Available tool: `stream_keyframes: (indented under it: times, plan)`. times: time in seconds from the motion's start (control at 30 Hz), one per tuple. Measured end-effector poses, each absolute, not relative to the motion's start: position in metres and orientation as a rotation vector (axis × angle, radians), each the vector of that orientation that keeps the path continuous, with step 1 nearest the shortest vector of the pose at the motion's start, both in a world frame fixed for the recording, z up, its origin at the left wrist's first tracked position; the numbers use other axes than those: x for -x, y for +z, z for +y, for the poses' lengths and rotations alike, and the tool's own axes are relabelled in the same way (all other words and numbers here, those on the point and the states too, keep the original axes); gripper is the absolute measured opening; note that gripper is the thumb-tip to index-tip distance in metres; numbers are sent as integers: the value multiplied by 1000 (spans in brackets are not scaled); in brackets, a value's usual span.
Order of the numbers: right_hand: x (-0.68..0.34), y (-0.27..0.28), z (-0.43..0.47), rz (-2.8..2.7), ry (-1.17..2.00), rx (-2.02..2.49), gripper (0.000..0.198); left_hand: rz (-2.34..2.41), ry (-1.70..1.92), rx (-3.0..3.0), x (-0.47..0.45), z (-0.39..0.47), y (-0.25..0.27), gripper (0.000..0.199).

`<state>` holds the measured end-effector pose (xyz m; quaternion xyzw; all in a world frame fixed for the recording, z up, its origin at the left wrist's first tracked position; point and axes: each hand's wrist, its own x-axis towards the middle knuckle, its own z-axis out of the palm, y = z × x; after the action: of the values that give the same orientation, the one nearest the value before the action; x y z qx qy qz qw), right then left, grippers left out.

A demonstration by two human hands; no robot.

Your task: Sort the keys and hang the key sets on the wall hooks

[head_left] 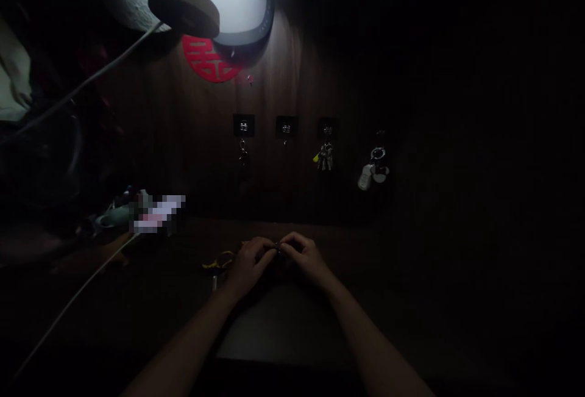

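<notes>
My left hand (253, 261) and my right hand (304, 255) meet over the dark wooden surface, thumbs and forefingers pinched together. Between the fingertips is a tiny dark thing with a slight glint, too small and dim to name. Beside my left hand, on its outer side, lies a yellow strap-like loop (223, 259). A small pale strip (214, 283) shows just under it, partly covered by that hand. Below both hands a greyish flat patch (274, 327) spreads between my forearms.
Several black hooks (286, 127) line the dark wooden panel. Bunches of keys (325, 157) and a ring with pale tags (365, 176) hang there. Above are a lit lamp (233, 3), a round disc (183, 7) and a red cutout (212, 67). A white cable (75, 299) runs at left.
</notes>
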<state>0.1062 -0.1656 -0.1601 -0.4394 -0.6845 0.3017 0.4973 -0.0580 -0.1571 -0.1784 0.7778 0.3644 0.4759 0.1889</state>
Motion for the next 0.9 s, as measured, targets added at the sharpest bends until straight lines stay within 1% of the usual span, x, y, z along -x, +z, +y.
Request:
stream_keyframes:
  times: [0.2,0.37,0.47,0.6,0.8,0.9]
  plan:
    - [-105,-167,-160,-1685,624,1091,16,946,1366,-1719,58,-149,-175,16]
    - [-110,-181,-151,-1802,474,1166,17,798,1327,-1201,67,-139,-172,25]
    - [-112,-187,-148,-1857,450,1170,18,668,1329,-1038,74,-136,-163,33]
    - [-113,-189,-147,-1876,424,1160,19,640,1401,-993,84,-128,-150,34]
    - [-115,-190,-144,-1884,410,1189,19,865,1553,-1297,96,-102,-124,32]
    - [-115,-192,-143,-1885,405,1191,18,911,1670,-1335,98,-88,-103,32]
